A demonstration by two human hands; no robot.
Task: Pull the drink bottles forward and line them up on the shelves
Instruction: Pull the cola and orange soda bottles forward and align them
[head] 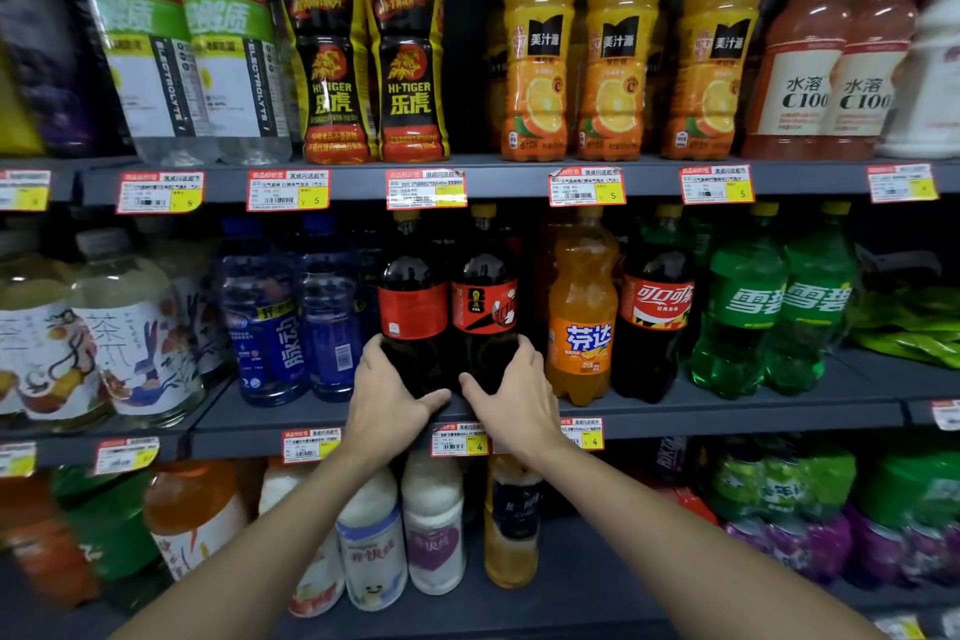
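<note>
Two dark, red-labelled bottles stand upright and touching at the front of the middle shelf [727, 413] — left cola bottle [413, 299] gripped low by the left hand [387, 398], right cola bottle [484, 301] by the right hand [514, 403].

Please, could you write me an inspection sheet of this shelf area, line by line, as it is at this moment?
Surface: middle shelf, dark grey, carries upright bottles.
Job's things: left cola bottle and right cola bottle stand side by side; orange soda bottle stands to their right, green soda bottles further right.
Clutter: green packets lie at the shelf's right end.
Grips: left grip holds the left cola bottle low down; right grip holds the right cola bottle low down.
Cables: nothing seen.
Surroundings: price tags on the shelf edges; orange juice bottles on the shelf above; white bottles on the shelf below.
</note>
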